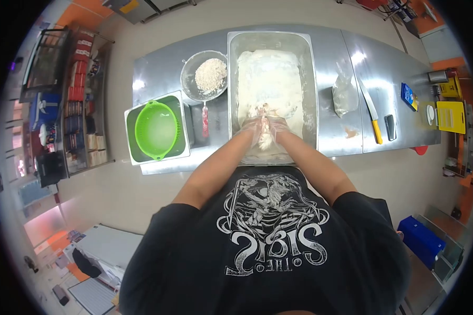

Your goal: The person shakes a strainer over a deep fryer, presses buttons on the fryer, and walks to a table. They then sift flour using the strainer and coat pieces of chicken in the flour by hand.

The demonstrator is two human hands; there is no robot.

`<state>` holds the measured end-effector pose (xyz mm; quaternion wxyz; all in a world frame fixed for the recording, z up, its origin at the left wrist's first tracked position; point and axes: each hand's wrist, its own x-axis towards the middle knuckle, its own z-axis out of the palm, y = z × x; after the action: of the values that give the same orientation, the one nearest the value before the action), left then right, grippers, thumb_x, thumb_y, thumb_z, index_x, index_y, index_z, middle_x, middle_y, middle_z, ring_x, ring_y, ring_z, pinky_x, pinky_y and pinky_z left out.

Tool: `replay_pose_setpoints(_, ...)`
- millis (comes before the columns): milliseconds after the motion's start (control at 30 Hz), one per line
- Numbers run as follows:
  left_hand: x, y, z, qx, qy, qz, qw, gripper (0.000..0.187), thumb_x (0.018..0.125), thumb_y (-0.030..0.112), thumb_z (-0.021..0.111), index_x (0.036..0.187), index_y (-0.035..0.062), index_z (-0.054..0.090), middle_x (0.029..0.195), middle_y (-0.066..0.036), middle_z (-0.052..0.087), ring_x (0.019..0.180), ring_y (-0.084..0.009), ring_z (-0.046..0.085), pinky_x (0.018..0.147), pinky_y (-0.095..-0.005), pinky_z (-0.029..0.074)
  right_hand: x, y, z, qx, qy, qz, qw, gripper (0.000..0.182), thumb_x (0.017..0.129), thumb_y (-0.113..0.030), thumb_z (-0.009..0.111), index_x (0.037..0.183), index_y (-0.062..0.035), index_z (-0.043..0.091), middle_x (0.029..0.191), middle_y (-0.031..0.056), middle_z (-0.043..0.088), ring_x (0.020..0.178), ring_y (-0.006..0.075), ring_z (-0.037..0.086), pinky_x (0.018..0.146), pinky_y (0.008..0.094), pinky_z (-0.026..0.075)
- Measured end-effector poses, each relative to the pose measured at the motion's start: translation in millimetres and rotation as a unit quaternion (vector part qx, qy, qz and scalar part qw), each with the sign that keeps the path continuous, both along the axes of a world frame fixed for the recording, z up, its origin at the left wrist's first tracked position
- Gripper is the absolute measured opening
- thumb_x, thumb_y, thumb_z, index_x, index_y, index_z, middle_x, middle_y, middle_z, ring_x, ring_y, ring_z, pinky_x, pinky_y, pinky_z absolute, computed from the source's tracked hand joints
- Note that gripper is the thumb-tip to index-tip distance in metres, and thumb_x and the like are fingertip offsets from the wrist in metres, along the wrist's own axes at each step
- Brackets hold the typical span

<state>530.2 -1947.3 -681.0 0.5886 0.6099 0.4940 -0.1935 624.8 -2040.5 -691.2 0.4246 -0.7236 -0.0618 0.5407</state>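
Note:
A large steel tray (312, 79) on the metal table holds a layer of white flour (270, 73). Both my hands are inside it near its front edge, in clear plastic gloves. My left hand (251, 127) and my right hand (277, 127) are close together, one on each side of a flour-coated piece of food (266, 137). The fingers of both curl in around the piece, which shows between them. Flour covers the fingertips and blurs their outline.
Left of the tray are a strainer (205, 123) with pale crumbs and a green colander (136, 128) in a steel container (130, 152). To the right lie a plastic bag (344, 94), a yellow-handled knife (377, 131), a phone (390, 127) and a blue packet (409, 96).

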Motion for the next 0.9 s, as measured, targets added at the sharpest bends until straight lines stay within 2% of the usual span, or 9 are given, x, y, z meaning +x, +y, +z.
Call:
replay_pose_setpoints(67, -0.8, 18.7, -27.6, 0.31, 0.029, -0.434, 0.845, 0.037, 0.094, 0.034, 0.061, 0.115, 0.0043, 0.067, 0.106, -0.018, 0.071, 0.094, -0.033, 0.071, 0.077, -0.0402, 0.056, 16.0, 5.3, 16.0, -0.019, -0.054, 0.046, 0.997, 0.056, 0.085, -0.04, 0.071, 0.118, 0.0046, 0.063, 0.11, 0.02, 0.069, 0.101, 0.024, 0.066, 0.089, 0.034, 0.05)
replay_pose_setpoints(167, -2.0, 21.4, 25.7, 0.337, 0.033, -0.24, 0.91, 0.04, 0.09, 0.035, 0.066, 0.113, 0.0017, 0.067, 0.111, -0.021, 0.069, 0.102, -0.0355, 0.067, 0.085, -0.0418, 0.054, 34.3, 14.3, 42.3, -0.068, -0.264, 0.172, 0.947, 0.056, 0.085, -0.041, 0.071, 0.113, 0.0072, 0.064, 0.111, 0.0226, 0.069, 0.1, 0.0273, 0.067, 0.089, 0.0374, 0.051)
replay_pose_setpoints(267, -16.4, 12.0, 37.9, 0.375, -0.057, -0.021, 0.925, 0.055, 0.088, 0.044, 0.067, 0.117, -0.0031, 0.064, 0.116, -0.03, 0.064, 0.111, -0.0411, 0.061, 0.094, -0.043, 0.05, 50.8, 17.5, 69.3, 0.112, -0.292, 0.233, 0.921, 0.056, 0.086, -0.042, 0.069, 0.111, 0.0086, 0.063, 0.113, 0.0276, 0.067, 0.103, 0.0344, 0.067, 0.092, 0.0414, 0.05)
replay_pose_setpoints(367, -34.8, -7.8, 68.3, 0.389, -0.148, -0.126, 0.9, 0.055, 0.088, 0.042, 0.069, 0.116, -0.0042, 0.063, 0.113, -0.031, 0.064, 0.11, -0.0418, 0.061, 0.094, -0.0446, 0.05, 75.9, 53.0, 34.1, 0.151, -0.346, 0.126, 0.917, 0.056, 0.088, -0.043, 0.065, 0.113, 0.0073, 0.062, 0.115, 0.0298, 0.065, 0.107, 0.0402, 0.064, 0.095, 0.0447, 0.049)
replay_pose_setpoints(500, -43.9, -7.3, 112.3, 0.369, -0.083, -0.185, 0.907, 0.049, 0.093, 0.038, 0.062, 0.116, -0.0061, 0.063, 0.113, -0.03, 0.064, 0.105, -0.0421, 0.062, 0.096, -0.0461, 0.048, 62.1, 88.6, -26.9, 0.145, -0.378, 0.356, 0.842, 0.05, 0.093, -0.039, 0.059, 0.116, 0.0051, 0.061, 0.114, 0.0277, 0.065, 0.106, 0.0423, 0.063, 0.094, 0.0472, 0.048)
replay_pose_setpoints(533, -45.4, -4.7, 115.1, 0.387, -0.114, -0.169, 0.899, 0.048, 0.095, 0.035, 0.06, 0.117, -0.0078, 0.062, 0.115, -0.03, 0.063, 0.105, -0.0416, 0.062, 0.097, -0.0465, 0.047, 49.1, 84.1, -27.0, 0.266, -0.42, 0.434, 0.751, 0.049, 0.095, -0.038, 0.054, 0.117, 0.0055, 0.06, 0.117, 0.028, 0.064, 0.106, 0.0421, 0.062, 0.094, 0.0479, 0.048)
replay_pose_setpoints(667, -38.0, 7.8, 64.6, 0.623, -0.169, -0.111, 0.755, 0.048, 0.1, 0.035, 0.049, 0.117, -0.0091, 0.061, 0.118, -0.031, 0.063, 0.107, -0.0396, 0.06, 0.101, -0.0472, 0.043, 21.0, 20.1, 32.7, 0.195, -0.267, 0.453, 0.828, 0.042, 0.097, -0.032, 0.049, 0.119, 0.0017, 0.061, 0.119, 0.0254, 0.064, 0.11, 0.0408, 0.061, 0.097, 0.0469, 0.047)
replay_pose_setpoints(800, 0.4, 25.9, 61.7, 0.321, 0.076, -0.367, 0.87, 0.067, 0.102, 0.048, 0.037, 0.132, -0.0084, 0.054, 0.138, -0.029, 0.053, 0.134, -0.0354, 0.046, 0.111, -0.0459, 0.035, 55.7, -24.0, 15.0, 0.036, -0.333, 0.451, 0.827, 0.041, 0.099, -0.028, 0.044, 0.131, -0.0076, 0.058, 0.13, 0.0195, 0.06, 0.119, 0.0348, 0.057, 0.104, 0.0413, 0.044)
replay_pose_setpoints(900, -1.4, 17.2, 37.0, 0.205, 0.086, -0.34, 0.914, 0.072, 0.101, 0.055, 0.032, 0.14, -0.0028, 0.049, 0.148, -0.026, 0.044, 0.14, -0.0348, 0.041, 0.116, -0.0441, 0.029, 58.9, -57.0, -17.5, -0.059, -0.49, 0.434, 0.754, 0.043, 0.099, -0.026, 0.041, 0.128, -0.0006, 0.06, 0.125, 0.024, 0.063, 0.101, 0.0264, 0.067, 0.09, 0.0402, 0.052)
